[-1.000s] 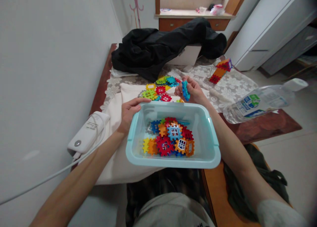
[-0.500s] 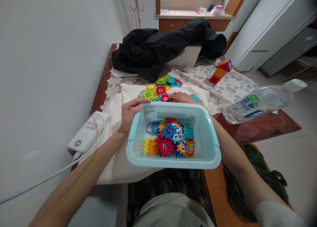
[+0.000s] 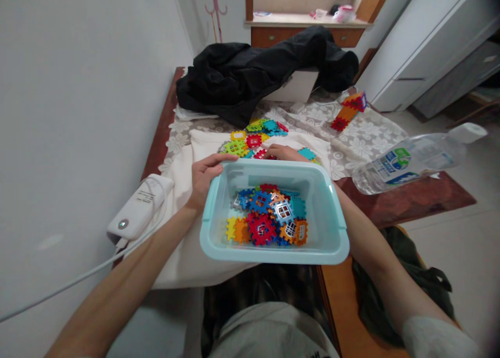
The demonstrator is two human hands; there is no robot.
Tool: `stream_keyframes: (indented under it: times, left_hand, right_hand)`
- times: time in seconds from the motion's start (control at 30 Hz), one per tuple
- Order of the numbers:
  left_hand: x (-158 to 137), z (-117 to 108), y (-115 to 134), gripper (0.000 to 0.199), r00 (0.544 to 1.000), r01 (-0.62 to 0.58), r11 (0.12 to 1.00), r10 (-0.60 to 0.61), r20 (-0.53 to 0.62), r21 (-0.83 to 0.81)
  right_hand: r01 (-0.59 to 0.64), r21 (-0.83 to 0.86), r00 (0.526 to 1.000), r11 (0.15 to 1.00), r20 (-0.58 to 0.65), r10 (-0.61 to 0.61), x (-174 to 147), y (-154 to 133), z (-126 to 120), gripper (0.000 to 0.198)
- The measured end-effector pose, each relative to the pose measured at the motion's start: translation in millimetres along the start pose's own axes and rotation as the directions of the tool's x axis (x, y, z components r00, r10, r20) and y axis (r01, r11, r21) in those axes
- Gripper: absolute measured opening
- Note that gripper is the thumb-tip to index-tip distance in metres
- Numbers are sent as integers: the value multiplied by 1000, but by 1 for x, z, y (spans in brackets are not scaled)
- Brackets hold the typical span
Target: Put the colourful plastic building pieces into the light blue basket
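Observation:
My left hand [image 3: 203, 180] is closed on the left far corner of a light-blue plastic basin [image 3: 273, 255], thumb along the rim. Inside it lies a heap of interlocking toy tiles with notched edges, among them a red tile [image 3: 261, 229], a blue tile [image 3: 260, 201] and a light-blue window tile [image 3: 283, 211]. Beyond the far rim, my right hand [image 3: 287, 152] reaches into loose tiles on the cloth, its fingers curled down beside a red tile [image 3: 259, 153]. The rim hides part of that hand; what its fingers hold cannot be made out. A teal tile [image 3: 307, 153] lies by its wrist.
Several more tiles [image 3: 254, 140] lie on a white cloth [image 3: 182, 191]. A joined orange-and-red tile build [image 3: 348, 110] stands at the back right. A large clear bottle [image 3: 417, 160] is on the right, a white power bank [image 3: 138, 204] with a cable on the left. Black fabric [image 3: 250, 71] covers the back.
In the basin the blue tile has shifted left, and the light-blue window tile shows more fully. A yellow-green edge now shows by the teal tile. Both hands stay nearly in place.

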State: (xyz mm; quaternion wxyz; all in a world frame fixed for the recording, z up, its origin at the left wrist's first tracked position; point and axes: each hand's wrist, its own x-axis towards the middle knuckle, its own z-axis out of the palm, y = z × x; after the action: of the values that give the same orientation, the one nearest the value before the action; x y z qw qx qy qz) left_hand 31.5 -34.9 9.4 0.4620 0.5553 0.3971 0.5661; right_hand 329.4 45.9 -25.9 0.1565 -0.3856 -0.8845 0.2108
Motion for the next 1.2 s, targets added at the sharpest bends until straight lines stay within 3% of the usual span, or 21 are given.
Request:
stream_keyframes:
  times: [0.33,0.6,0.7,0.83,1.03,1.2]
  left_hand:
    - [2,-6,-5,31,1000,-10,1000,10,15,25]
    - [0,-2,-1,30,1000,-16,1000,16,14,15]
    - [0,-2,-1,32,1000,-7,1000,6,9,19]
    - [0,-1,1,32,1000,-18,999,18,3,35]
    - [0,1,4,31,1000,1,999,-1,-9,33]
    - [-1,0,2,30,1000,1,999,0,-14,44]
  right_hand:
    - [-138,-172,986,975,67,151,-15,-5,-20,20]
    - [-261,130,965,957,58,256,-25,-46,-37,15]
    - [-183,319,983,930,37,181,-22,-45,-36,19]
    - [-50,488,980,871,-146,137,-12,-26,-31,18]
    - [186,736,869,651,-432,240,-4,-16,-33,35]
    - [346,812,801,470,-516,302,-6,-21,-41,46]
